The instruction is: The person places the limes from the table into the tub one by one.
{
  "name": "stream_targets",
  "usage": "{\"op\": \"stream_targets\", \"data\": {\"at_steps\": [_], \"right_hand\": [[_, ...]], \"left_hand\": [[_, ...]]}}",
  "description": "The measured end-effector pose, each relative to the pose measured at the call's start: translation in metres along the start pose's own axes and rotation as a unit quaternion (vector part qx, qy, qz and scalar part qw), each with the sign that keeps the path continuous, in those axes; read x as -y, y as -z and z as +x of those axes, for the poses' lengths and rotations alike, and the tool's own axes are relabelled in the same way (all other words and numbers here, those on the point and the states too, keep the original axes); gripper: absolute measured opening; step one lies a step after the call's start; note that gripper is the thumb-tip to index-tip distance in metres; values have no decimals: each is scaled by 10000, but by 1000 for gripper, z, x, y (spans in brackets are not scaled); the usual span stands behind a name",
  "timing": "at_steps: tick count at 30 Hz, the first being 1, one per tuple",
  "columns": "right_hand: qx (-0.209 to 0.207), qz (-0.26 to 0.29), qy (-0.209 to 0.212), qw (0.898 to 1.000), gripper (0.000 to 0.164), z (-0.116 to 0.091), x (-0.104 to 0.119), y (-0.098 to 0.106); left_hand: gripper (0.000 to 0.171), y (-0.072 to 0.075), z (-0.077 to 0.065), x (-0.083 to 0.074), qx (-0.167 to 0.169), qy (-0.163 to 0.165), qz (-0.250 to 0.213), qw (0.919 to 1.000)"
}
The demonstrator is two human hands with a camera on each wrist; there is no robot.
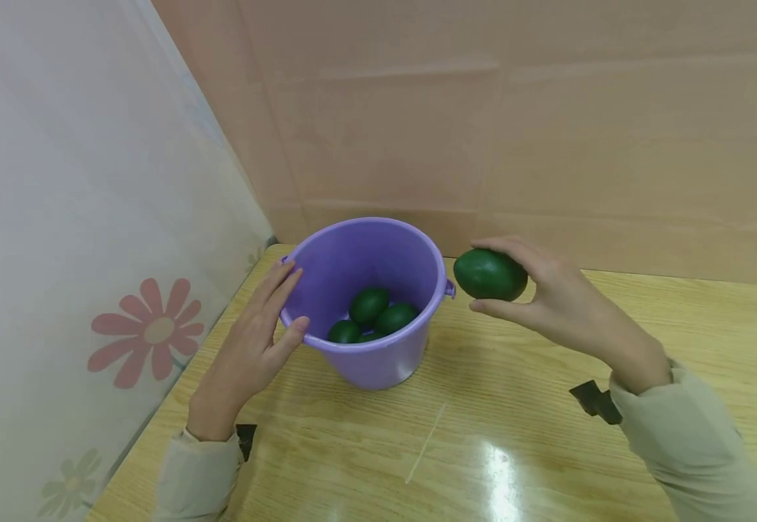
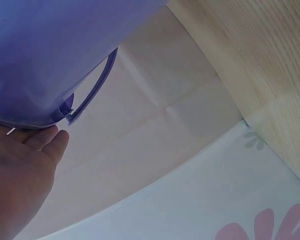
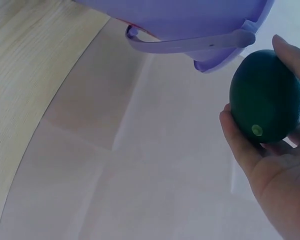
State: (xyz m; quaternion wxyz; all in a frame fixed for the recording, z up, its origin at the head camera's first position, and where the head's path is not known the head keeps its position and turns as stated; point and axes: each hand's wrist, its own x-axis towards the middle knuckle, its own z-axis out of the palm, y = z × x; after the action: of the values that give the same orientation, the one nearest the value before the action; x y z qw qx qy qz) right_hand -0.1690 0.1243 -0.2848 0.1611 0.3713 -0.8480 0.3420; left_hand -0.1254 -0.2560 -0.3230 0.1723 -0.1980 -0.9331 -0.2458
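Note:
A purple bucket (image 1: 378, 362) stands upright on the table, with several dark green oval fruits (image 1: 369, 306) lying in its bottom. My left hand (image 1: 248, 344) rests at the bucket's left rim, fingers fairly straight and thumb spread apart over the near part of the rim. From the left wrist view, the fingers of that hand (image 2: 27, 165) touch the rim beside the handle mount. To the right of the bucket, my right hand (image 1: 561, 304) holds another dark green oval fruit (image 1: 490, 275) between thumb and fingers, at about rim height. A small pale round mark shows on this fruit (image 3: 266, 97) in the right wrist view.
The bucket's purple handle (image 3: 185, 46) hangs along its outer side. Under it is a light wood-grain table (image 1: 483, 406). A brown paper-like wall covering (image 1: 515, 145) rises behind, and a white sheet with printed flowers (image 1: 111, 181) stands at the left.

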Motion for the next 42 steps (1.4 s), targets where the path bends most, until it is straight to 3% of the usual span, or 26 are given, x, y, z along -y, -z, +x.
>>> {"op": "stream_targets", "data": {"at_steps": [16, 42], "right_hand": [[-37, 411, 367, 9985, 68, 26, 17, -11], [488, 993, 52, 9938, 65, 48, 32, -36]], "left_hand": [[62, 0, 1, 1, 6, 14, -29, 10000], [70, 0, 1, -1, 98, 280, -145, 9995]]}}
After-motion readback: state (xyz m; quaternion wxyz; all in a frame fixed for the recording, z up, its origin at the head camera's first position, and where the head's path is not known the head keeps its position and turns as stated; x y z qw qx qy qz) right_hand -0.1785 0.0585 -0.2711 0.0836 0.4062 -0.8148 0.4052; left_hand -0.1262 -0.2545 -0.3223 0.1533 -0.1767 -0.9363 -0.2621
